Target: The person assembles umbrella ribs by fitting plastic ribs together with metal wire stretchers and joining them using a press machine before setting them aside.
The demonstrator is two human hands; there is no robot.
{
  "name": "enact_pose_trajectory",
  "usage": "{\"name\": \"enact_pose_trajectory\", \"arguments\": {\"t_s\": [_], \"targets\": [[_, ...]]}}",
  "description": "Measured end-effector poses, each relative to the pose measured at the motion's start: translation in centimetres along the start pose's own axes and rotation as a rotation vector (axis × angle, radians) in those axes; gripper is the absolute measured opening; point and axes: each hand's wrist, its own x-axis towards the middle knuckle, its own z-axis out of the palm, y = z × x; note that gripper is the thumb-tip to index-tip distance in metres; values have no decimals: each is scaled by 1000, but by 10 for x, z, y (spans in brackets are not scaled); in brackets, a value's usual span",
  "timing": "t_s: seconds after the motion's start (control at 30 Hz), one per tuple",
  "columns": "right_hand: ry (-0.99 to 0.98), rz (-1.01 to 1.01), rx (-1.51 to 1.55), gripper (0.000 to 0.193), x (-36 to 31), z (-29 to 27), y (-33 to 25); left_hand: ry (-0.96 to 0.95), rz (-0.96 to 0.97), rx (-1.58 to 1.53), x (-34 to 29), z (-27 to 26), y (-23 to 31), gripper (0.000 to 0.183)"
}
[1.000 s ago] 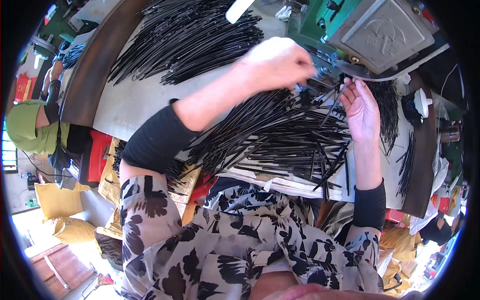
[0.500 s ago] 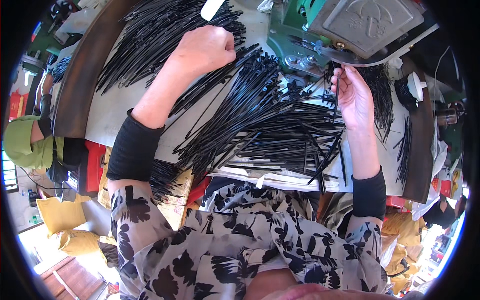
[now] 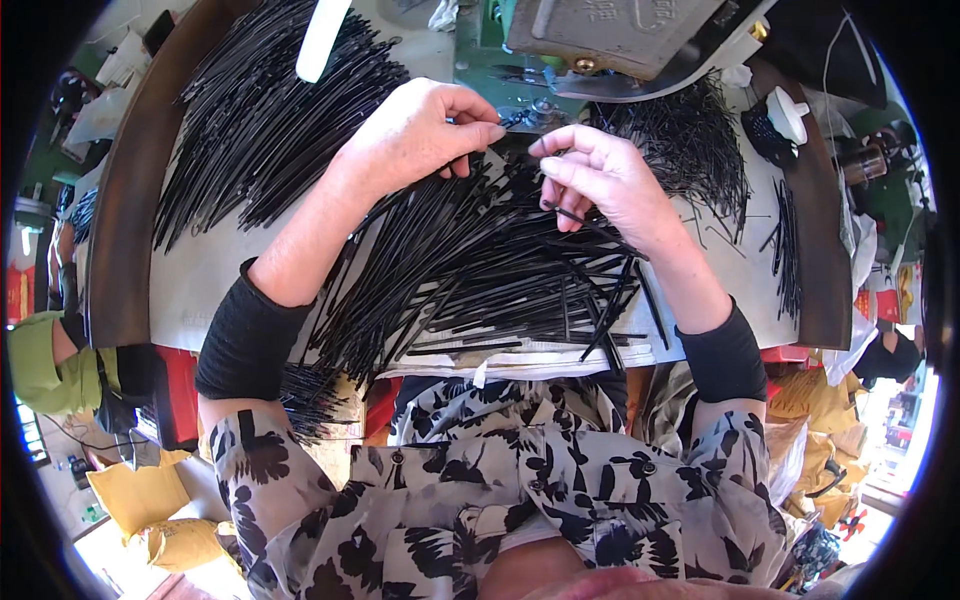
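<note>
A yellow sack (image 3: 180, 543), contents hidden, slumps well below and left of the left hand (image 3: 430, 130). Beside this hand, black strips (image 3: 270, 110) heap on the pale tabletop (image 3: 180, 300); its thumb and forefinger nearly meet, any grip unclear. More strips fan out below both hands. The right hand (image 3: 605, 185) holds a thin black strip (image 3: 572, 213) across curled fingers, with yellow sacks (image 3: 800, 393) far to its lower right.

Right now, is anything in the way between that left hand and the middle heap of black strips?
Nothing visible is. The left hand is over the far edge of the middle heap of black strips; the right hand is off to its right. Whether the left fingers touch the strips is unclear.
</note>
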Motion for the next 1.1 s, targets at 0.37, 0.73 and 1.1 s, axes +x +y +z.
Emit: {"name": "enact_pose_trajectory", "arguments": {"t_s": [0.37, 0.73, 1.1], "targets": [[37, -34, -36, 25, 1, -2, 2, 84, 23, 82, 5, 5, 9, 24], [83, -61, 11, 26, -2, -5, 2, 35, -18, -130, 8, 12, 5, 28], [110, -85, -49, 26, -3, -5, 3, 63, 17, -135, 9, 18, 6, 30]]}}
